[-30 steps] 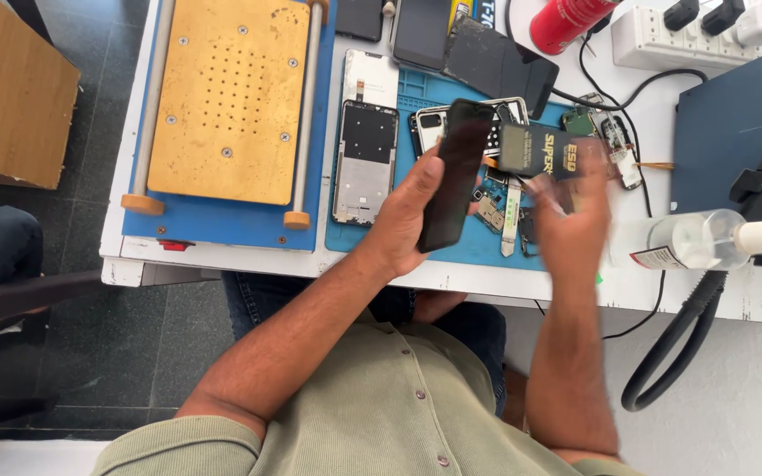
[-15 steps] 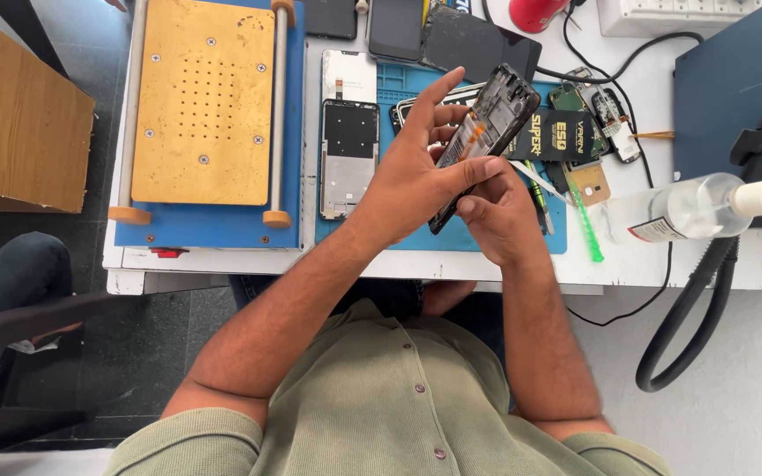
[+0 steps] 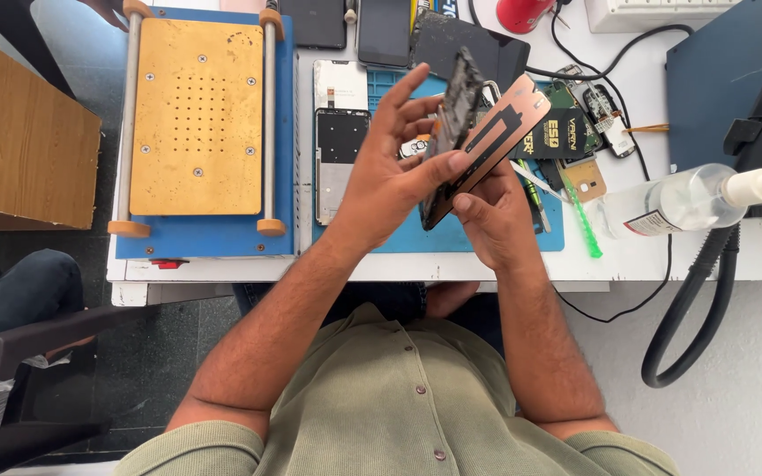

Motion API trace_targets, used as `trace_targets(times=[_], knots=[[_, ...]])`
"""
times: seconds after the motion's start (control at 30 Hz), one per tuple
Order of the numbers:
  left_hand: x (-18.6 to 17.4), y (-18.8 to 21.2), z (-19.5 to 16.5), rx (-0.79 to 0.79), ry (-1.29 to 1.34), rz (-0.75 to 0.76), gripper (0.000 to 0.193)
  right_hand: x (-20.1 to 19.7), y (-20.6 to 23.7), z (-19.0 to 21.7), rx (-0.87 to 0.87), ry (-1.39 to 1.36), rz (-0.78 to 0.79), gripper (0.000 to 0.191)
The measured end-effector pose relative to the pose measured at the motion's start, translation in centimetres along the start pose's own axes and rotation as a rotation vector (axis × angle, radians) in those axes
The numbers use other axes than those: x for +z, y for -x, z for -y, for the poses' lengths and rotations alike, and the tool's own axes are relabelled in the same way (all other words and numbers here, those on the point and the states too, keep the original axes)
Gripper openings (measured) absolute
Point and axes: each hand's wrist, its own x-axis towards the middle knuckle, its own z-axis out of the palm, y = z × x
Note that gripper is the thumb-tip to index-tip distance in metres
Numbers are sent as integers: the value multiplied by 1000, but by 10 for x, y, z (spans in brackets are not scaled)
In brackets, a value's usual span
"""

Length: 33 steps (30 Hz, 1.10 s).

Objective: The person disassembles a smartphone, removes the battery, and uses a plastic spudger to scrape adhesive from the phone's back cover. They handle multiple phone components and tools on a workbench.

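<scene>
Above the blue mat [image 3: 487,236] at the white desk's [image 3: 725,256] front edge, left hand [image 3: 390,181] and right hand [image 3: 496,220] each pinch one of two separated phone panels [image 3: 487,145], fingers closed on them.

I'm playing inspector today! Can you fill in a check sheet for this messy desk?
Surface: white table with a blue mat.
Job's things: phone frame and copper-backed screen panel, held apart like an open book.
Clutter: opened phone, circuit boards, green stick, clear spray bottle, blue-and-yellow plate machine.
Hands: left hand and right hand both grip the phone parts.
Cables: black wires, thick black hose.
Surroundings: wooden board, another person's knee.
</scene>
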Motion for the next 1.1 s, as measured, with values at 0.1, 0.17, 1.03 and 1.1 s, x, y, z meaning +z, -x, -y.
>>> trace_targets(times=[0.1, 0.17, 1.03, 1.1], knots=[[-6, 3, 3, 37, 84, -21, 93, 2, 2, 3, -49, 71, -5, 89], [-10, 6, 5, 50, 129, -35, 92, 0, 3, 6, -61, 63, 29, 91], [-44, 72, 43, -287, 989, 53, 76, -17, 29, 48, -46, -58, -172, 40], [-46, 72, 44, -300, 985, 64, 76, -6, 19, 57, -120, 72, -169, 30]])
